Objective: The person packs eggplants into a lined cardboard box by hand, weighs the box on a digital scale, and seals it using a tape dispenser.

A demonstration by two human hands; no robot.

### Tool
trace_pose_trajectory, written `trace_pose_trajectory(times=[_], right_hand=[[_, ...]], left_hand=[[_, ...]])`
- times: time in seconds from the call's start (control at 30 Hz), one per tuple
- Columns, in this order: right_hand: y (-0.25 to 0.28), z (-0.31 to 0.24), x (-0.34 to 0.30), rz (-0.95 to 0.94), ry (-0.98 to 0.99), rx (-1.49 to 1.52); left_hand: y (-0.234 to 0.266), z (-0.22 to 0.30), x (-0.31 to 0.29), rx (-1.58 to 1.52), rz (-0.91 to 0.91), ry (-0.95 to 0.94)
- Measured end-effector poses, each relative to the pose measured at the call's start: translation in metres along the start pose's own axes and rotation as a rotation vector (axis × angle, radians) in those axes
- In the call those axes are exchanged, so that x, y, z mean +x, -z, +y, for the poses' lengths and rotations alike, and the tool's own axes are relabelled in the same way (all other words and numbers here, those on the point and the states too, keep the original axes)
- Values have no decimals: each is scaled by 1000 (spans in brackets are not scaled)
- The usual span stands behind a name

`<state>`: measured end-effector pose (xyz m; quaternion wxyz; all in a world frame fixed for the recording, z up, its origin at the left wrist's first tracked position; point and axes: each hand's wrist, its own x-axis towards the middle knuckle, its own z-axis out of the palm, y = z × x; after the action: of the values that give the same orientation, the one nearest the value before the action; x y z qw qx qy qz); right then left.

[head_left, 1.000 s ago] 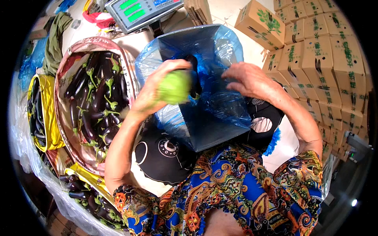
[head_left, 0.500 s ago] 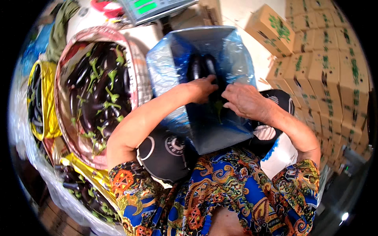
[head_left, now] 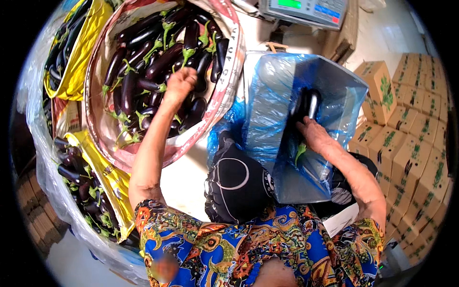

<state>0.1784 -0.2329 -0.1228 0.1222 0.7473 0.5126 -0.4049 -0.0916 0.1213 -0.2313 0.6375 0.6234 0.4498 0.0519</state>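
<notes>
Over the sack [head_left: 236,64] of eggplants on the left, my left hand [head_left: 180,86] is closed, its fingers curled down among the fruit. What those fingers hold, if anything, is hidden. Glossy dark eggplants [head_left: 165,62] with green stems surround it. On the right, my right hand [head_left: 314,134] reaches into an open box lined with blue plastic film [head_left: 270,105]. Its fingers are bent over a dark eggplant whose green stem end [head_left: 300,152] points towards me. A shiny eggplant [head_left: 313,103] lies just beyond those fingers.
A scale [head_left: 306,10] with a lit green display stands behind the lined box. Printed cardboard cartons [head_left: 401,138] are stacked at the right. Yellow bags [head_left: 98,43] of eggplants stand at the left. My black-clad knee [head_left: 234,184] is between sack and box.
My left hand has left the box and moved over into the eggplant sack. My right hand has stayed in the box, its fingers now by the eggplants. The view has swung left.
</notes>
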Motion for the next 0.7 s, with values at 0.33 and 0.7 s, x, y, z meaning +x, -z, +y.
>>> trace_pose_trajectory(times=[0.33,0.7], right_hand=[[16,-6,-11,-8,-1,-11],[2,36,-18,67,17,175]], left_hand=[[-122,-51,98,409,116,-136],[-87,22,61,-688,152,151]])
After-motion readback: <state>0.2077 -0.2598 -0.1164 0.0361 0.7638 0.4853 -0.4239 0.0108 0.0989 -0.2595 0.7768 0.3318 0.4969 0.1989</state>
